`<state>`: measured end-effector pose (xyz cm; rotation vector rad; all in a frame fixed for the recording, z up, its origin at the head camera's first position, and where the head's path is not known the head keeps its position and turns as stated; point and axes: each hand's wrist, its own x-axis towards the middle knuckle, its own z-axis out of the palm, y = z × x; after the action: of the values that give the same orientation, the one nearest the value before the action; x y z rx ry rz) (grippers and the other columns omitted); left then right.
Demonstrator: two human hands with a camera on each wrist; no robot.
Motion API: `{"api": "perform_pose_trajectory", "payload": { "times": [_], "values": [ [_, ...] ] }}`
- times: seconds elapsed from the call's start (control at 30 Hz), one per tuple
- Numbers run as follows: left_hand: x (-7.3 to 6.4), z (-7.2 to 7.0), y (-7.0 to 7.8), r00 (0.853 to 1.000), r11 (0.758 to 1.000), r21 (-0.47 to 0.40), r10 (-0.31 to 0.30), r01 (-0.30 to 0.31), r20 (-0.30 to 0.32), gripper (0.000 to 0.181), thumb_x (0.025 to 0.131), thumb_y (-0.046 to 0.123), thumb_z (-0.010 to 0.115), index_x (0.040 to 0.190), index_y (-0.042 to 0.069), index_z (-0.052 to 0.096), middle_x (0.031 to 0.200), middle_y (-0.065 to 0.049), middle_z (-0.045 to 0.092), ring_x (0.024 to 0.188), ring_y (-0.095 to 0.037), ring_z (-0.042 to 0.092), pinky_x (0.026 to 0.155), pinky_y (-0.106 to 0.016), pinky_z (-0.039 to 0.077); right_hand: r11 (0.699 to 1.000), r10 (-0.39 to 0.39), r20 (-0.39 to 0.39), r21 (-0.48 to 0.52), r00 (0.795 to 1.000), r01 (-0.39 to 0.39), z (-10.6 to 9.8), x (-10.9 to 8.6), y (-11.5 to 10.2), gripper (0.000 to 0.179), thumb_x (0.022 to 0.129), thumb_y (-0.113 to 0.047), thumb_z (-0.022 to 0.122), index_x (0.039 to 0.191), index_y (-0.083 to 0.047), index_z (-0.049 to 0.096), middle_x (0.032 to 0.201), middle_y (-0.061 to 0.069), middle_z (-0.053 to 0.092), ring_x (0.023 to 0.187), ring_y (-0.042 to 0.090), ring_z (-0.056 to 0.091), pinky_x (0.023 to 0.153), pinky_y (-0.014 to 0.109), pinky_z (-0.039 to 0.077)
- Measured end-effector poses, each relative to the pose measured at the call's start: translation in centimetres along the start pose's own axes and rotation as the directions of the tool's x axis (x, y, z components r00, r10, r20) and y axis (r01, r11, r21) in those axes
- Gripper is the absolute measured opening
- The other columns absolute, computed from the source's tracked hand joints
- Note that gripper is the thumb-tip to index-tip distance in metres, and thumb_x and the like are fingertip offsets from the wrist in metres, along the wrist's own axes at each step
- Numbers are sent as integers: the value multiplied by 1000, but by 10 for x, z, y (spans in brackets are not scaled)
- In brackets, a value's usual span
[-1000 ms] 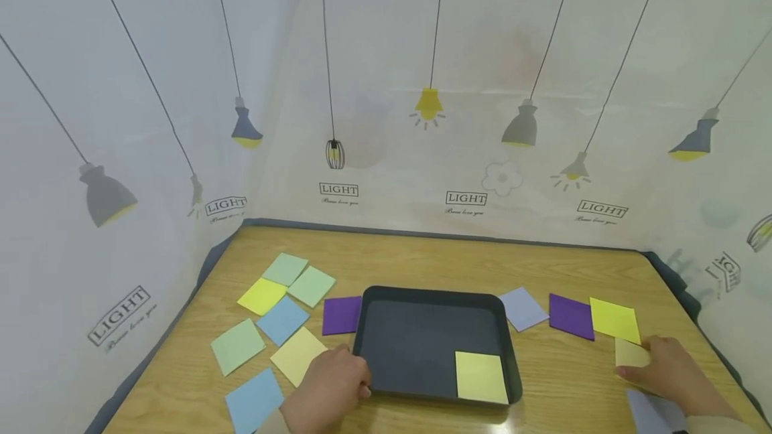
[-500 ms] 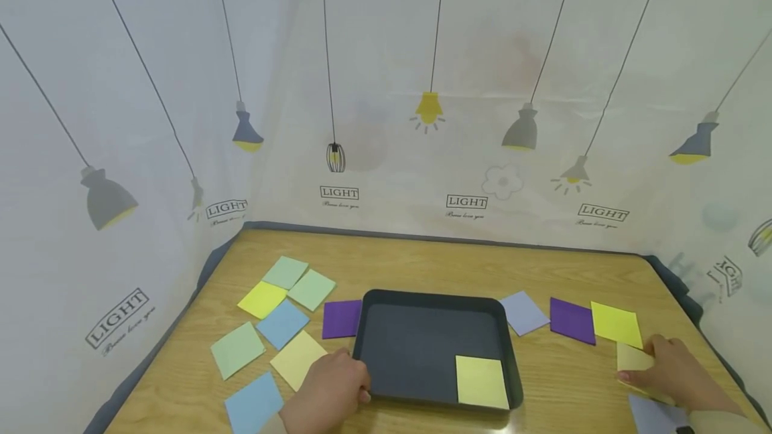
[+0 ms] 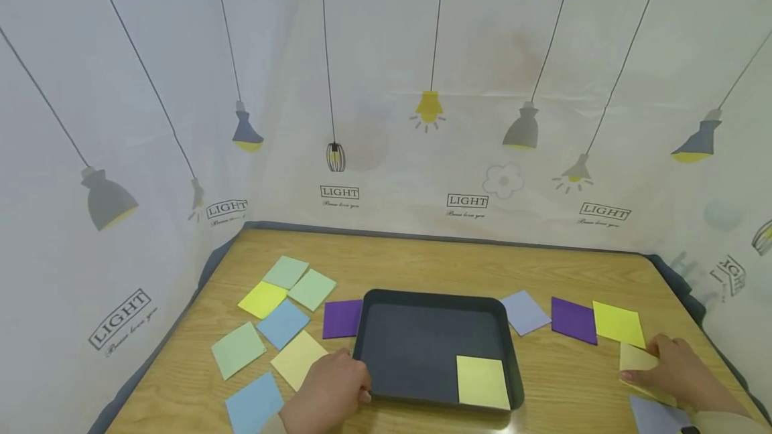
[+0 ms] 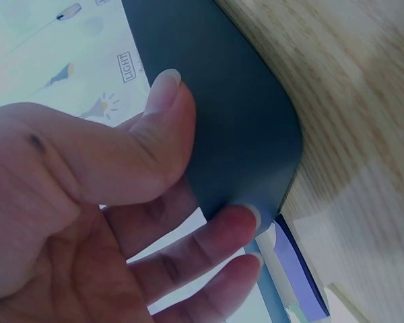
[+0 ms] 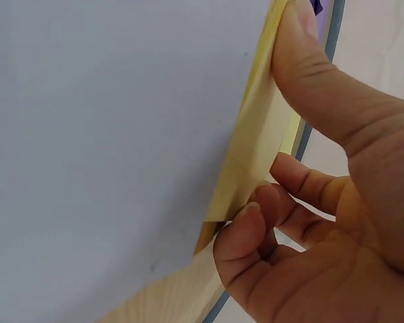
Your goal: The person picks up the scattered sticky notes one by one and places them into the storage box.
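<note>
My left hand point(image 3: 334, 387) holds the near left corner of a dark grey tray point(image 3: 410, 347). In the left wrist view the thumb lies along the tray wall point(image 4: 236, 114), and fingertips touch its corner. A pale yellow sticky note point(image 3: 482, 382) lies in the tray's near right corner. At the right side of the table my right hand point(image 3: 678, 370) pinches another pale yellow sticky note point(image 3: 634, 357) by its edges, thumb on one side and fingers on the other. Just nearer lies a lavender sticky note point(image 3: 654, 415), large in the right wrist view and partly hidden by the wrist.
Left of the tray lie several green, blue and yellow notes, including a blue note point(image 3: 283, 323) and a purple note point(image 3: 342, 319) beside the rim. Right of it are a lavender note point(image 3: 526, 312), a purple note point(image 3: 573, 320) and a bright yellow note point(image 3: 619, 323).
</note>
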<state>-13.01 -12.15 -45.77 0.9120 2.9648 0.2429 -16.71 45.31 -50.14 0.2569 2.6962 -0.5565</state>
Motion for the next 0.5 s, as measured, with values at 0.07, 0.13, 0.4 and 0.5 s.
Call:
{"api": "perform_pose_trajectory", "payload": {
  "times": [0.07,0.13,0.4,0.5],
  "values": [
    [0,0,0,1000,1000,2,-1,1,1,12,81,24,83,70,24,78,68,13,68,64,-8,49,57,-23,44,1000,4,1,10,1000,-4,-1,0,-1,108,69,-71,80,114,21,43,104,33,50,92,36,51,80,50,50],
    [0,0,0,1000,1000,0,-2,2,3,11,81,24,83,71,24,79,68,13,68,64,-9,50,57,-23,45,1000,11,-1,22,1000,-11,-1,0,-2,111,66,-71,81,115,21,43,105,34,49,93,37,50,81,51,49],
    [1,0,-1,1000,1000,-3,-18,18,17,11,81,25,83,71,24,79,68,12,68,65,-9,50,56,-24,44,1000,13,-1,27,1000,-13,-2,3,-4,113,64,-69,84,115,22,41,106,35,52,94,39,52,85,54,48],
    [1,0,-1,999,1000,-4,-24,24,29,10,81,25,83,72,24,79,69,12,68,66,-9,50,57,-24,44,1000,-5,-9,-7,1000,4,-1,3,-5,118,64,-71,82,119,24,40,109,38,52,97,41,54,88,58,48]
  ]
}}
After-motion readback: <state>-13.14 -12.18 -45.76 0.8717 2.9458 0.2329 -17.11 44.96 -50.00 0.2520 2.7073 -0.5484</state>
